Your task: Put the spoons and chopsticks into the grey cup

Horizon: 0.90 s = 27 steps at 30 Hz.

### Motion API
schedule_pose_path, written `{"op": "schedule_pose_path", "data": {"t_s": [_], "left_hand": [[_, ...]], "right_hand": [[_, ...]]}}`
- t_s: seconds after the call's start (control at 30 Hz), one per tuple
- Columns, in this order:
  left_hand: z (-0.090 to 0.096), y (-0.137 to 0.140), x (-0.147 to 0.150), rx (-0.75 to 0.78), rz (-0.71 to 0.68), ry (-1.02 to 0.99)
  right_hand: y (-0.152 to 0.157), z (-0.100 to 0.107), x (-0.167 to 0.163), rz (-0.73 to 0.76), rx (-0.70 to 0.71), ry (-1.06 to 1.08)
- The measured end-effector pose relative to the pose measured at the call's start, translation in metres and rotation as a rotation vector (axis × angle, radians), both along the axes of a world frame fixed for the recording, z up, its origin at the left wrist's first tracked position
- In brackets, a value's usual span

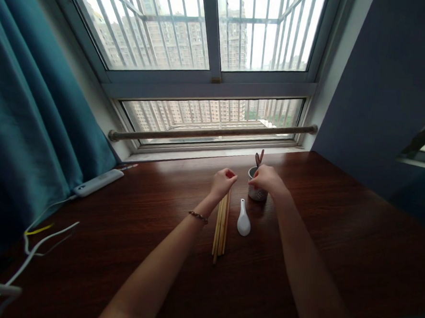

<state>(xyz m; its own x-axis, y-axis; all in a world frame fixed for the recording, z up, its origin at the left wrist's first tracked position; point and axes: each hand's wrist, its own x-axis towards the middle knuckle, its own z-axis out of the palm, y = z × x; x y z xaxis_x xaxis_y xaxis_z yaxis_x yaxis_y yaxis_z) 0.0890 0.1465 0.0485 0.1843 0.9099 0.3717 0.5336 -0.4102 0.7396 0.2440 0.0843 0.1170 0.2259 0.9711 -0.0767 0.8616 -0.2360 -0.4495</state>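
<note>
My left hand (224, 182) is closed in a pinch above the far end of several wooden chopsticks (220, 229), which lie side by side on the table. What its fingertips hold, if anything, is too small to make out. My right hand (268, 178) is at a grey cup-like holder (257, 193), fingers pinched together in front of its rim and covering part of it. Whether those fingers grip the rim or something small cannot be seen. Reddish-brown utensil ends (259, 158) stick up from the holder. A white soup spoon (243, 223) lies between the chopsticks and the holder.
The table (338, 224) is dark, glossy wood and reaches the window sill. To the left lie a white power strip (98, 182) and white cables (36, 250). A blue curtain (39, 95) hangs beside them. A metal rail (214, 133) crosses the window behind.
</note>
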Motion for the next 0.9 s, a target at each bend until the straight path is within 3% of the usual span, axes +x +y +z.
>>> {"op": "schedule_pose_path", "data": {"t_s": [0.07,0.17,0.3,0.57,0.9], "left_hand": [[-0.019,-0.009,-0.023,-0.005,0.074,-0.023],[-0.046,-0.025,-0.048,-0.009,0.185,-0.074],[-0.065,-0.039,-0.056,-0.011,0.207,-0.126],[-0.064,-0.042,-0.051,-0.006,0.127,-0.122],[-0.063,-0.041,-0.051,-0.007,0.127,-0.131]], "right_hand": [[0.001,-0.006,-0.020,0.059,-0.146,-0.054],[0.006,-0.022,-0.039,0.075,-0.231,-0.102],[0.016,-0.044,-0.043,0.097,-0.332,-0.098],[0.016,-0.058,-0.050,0.117,-0.463,-0.068],[0.009,-0.054,-0.060,0.091,-0.348,0.077]]}}
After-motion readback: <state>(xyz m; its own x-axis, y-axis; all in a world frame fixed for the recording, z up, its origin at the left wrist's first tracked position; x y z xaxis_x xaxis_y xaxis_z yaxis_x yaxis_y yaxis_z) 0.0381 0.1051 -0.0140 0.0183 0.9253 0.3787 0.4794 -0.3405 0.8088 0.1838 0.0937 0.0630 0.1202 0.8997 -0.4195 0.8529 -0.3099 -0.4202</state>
